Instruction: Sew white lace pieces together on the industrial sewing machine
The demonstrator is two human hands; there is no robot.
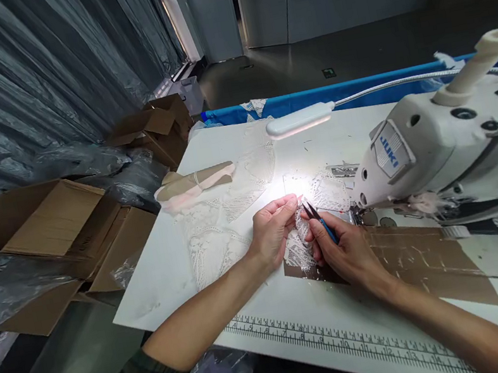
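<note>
Glare from the slim white lamp (299,119) is washing out the top of the small white lace piece (299,250) at mid-table (161,292). The left hand (272,230) fingers are pinching it. The right hand (345,253) fingers are gripping blue-handled black snips (320,220), tips touching the lace. The white sewing machine (439,146) is crowding the right edge.

Sewing machine (444,145) reads JUKI; table ruler (344,342) numbers, perhaps 5–14.

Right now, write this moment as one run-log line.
left hand: holds lace | right hand: grips pointed tool, tips at lace | place: table, beside sewing machine | lamp: on
</note>
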